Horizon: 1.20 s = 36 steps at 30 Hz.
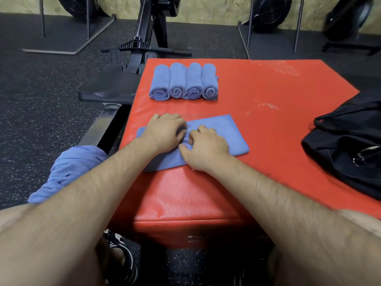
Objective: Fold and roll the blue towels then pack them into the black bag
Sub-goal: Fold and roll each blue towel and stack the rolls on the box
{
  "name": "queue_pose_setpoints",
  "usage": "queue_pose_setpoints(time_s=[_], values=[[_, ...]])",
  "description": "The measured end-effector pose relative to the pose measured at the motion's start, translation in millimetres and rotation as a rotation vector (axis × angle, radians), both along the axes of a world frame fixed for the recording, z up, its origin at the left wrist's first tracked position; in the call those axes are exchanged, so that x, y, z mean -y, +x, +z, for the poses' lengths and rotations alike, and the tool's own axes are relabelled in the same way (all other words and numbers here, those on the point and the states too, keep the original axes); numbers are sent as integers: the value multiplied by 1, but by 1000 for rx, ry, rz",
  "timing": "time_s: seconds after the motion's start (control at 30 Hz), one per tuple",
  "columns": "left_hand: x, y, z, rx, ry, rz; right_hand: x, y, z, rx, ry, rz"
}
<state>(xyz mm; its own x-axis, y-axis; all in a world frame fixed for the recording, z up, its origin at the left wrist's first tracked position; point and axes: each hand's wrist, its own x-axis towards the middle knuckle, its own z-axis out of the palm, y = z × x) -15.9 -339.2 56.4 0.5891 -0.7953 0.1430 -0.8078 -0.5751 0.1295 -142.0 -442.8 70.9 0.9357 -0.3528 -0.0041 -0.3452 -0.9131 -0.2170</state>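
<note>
While the black bag lies unpacked, four rolled towels wait; left hand and right hand fingers pinch a fifth towel.

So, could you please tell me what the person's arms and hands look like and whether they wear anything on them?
Both hands, left and right, are bare: no gloves, rings or watch visible. The forearms are bare and hairy, with no sleeves in view.

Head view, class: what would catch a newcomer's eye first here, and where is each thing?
First, the bright red mat filling the middle, with four rolled blue towels lined up side by side at its far edge. Nearer, the left hand and right hand press on a folded blue towel lying flat on the mat. A black bag sits at the right edge.
</note>
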Motion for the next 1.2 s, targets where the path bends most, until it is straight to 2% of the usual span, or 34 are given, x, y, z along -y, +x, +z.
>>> queue_pose_setpoints(time_s=[0.13,0.37,0.43,0.57,0.7,0.8,0.9,1.0,1.2], values=[[-18,1,2,23,-5,74,23,-4,-8,39,-90,64],[-33,-36,4,-145,-75,138,66,-20,-8,5,-66,183],[-36,-49,4,-148,-89,102,71,-24,-11,14,-72,206],[-42,-62,2,26,-50,15,75,-30,-16,36,-28,201],[-49,-65,0,40,-106,-8,74,-37,-13,50,26,246],[-52,-80,5,-107,-223,-232,71,-53,1,69,84,299],[-60,-99,8,-368,-170,-440,64,-78,8,-10,83,421],[-72,-101,2,-343,-56,-491,61,-100,7,-22,148,475],[-94,-92,4,-253,-68,-479,65,-117,-1,-26,292,558]])
